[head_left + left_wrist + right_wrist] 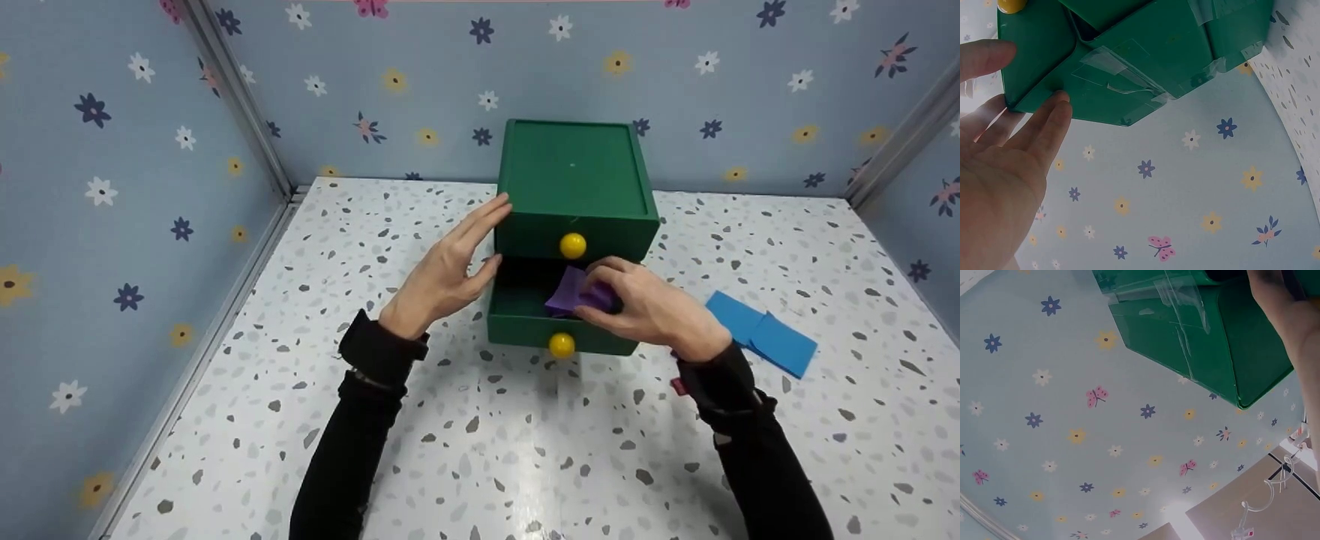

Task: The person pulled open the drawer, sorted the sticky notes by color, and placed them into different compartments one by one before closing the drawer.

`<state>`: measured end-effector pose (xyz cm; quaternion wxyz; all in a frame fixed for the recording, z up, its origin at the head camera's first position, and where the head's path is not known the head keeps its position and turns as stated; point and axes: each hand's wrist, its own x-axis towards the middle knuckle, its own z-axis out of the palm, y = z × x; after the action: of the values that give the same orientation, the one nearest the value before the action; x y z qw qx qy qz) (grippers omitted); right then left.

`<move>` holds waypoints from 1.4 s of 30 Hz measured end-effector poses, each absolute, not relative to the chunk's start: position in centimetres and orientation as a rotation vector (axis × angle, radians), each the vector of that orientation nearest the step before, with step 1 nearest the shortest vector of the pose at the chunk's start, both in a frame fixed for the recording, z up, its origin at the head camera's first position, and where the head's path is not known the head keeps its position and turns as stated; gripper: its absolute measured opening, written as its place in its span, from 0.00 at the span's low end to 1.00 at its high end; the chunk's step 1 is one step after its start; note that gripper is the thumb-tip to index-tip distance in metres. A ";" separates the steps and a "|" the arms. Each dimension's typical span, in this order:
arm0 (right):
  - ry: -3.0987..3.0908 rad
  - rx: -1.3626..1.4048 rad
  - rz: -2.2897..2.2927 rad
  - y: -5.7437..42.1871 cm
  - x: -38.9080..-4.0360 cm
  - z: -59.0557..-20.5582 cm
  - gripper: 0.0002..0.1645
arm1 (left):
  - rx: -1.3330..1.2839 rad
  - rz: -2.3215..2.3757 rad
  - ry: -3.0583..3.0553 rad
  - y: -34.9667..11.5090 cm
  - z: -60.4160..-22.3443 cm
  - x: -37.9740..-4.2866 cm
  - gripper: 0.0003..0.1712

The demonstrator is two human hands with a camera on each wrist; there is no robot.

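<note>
"What lay closest?"

"The speckled tabletop (pixel 465 487), white with grey chips, a streak of reflected light down its front. Two black sleeves (pixel 337 465) reached in over it."

"And the hands?"

"The right hand (pixel 656 304) was narrowed, thumb and fingers pinching a purple piece (pixel 564 292) inside the pulled-out lower drawer (pixel 525 330). The left hand (pixel 442 274) held nothing. Its fingers were extended, tips right at the left side of the green cabinet (pixel 574 172); I couldn't tell whether all of them touched."

"Anything else on the surface?"

"Two blue pieces (pixel 784 345) overlapped, lying flat just beyond the right wrist. The cabinet stood near the back, with clear tape (pixel 1120 64) along its side."

"And the room?"

"Blue-grey wall panels (pixel 525 67), printed with white, yellow and navy flowers, rose behind and on both sides, metal posts (pixel 240 97) at the corners. Past them, the right wrist view caught a brown surface (pixel 1275 512) and a bright strip."
</note>
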<state>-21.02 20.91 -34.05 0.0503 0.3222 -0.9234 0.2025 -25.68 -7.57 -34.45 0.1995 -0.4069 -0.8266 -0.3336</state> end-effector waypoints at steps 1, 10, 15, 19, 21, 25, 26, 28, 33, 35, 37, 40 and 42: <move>-2.818 0.973 0.609 20.9 -21.1 -34.1 0.19 | -1.137 -0.930 -2.312 -7.6 -34.4 -25.7 0.34; -2.771 0.989 0.587 20.9 -20.8 -33.9 0.19 | -1.137 -0.941 -2.317 -7.6 -34.5 -25.6 0.34; -2.640 0.965 0.571 22.3 -20.1 -32.7 0.17 | -1.140 -0.940 -2.323 -7.5 -34.4 -25.5 0.34; -2.591 0.861 0.590 24.4 -19.8 -31.6 0.15 | -1.138 -0.940 -2.327 -7.4 -34.4 -25.6 0.34; -2.610 0.778 0.603 25.6 -19.7 -31.1 0.15 | -1.134 -0.941 -2.327 -7.4 -34.4 -25.6 0.34; -2.632 0.656 0.628 27.6 -19.4 -30.3 0.16 | -1.129 -0.945 -2.328 -7.5 -34.5 -25.7 0.34; -2.612 0.646 0.640 27.8 -19.2 -29.9 0.16 | -1.128 -0.938 -2.332 -7.5 -34.5 -25.6 0.34; -2.509 0.660 0.683 27.9 -18.4 -29.1 0.16 | -1.107 -0.881 -2.349 -7.5 -34.2 -25.3 0.34; -1.966 0.802 0.927 26.1 -14.5 -27.2 0.13 | -1.048 -0.656 -2.284 -7.1 -32.1 -22.0 0.30; -1.780 0.854 0.969 25.4 -12.8 -26.7 0.17 | -1.068 -0.636 -2.184 -6.8 -30.9 -20.3 0.27; -1.685 0.886 0.974 25.1 -11.5 -26.5 0.18 | -1.103 -0.652 -2.099 -6.5 -29.9 -18.8 0.25; -1.708 0.851 0.917 25.4 -10.4 -26.7 0.19 | -1.130 -0.659 -2.065 -6.1 -29.4 -17.7 0.24; -1.799 0.805 0.868 25.9 -10.3 -26.8 0.21 | -1.125 -0.651 -2.097 -6.0 -29.6 -17.7 0.24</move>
<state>-10.31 25.86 -26.76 0.4743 0.3293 -0.7353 0.3548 -17.69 -5.99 -29.62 0.3308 -0.4302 -0.8022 -0.2489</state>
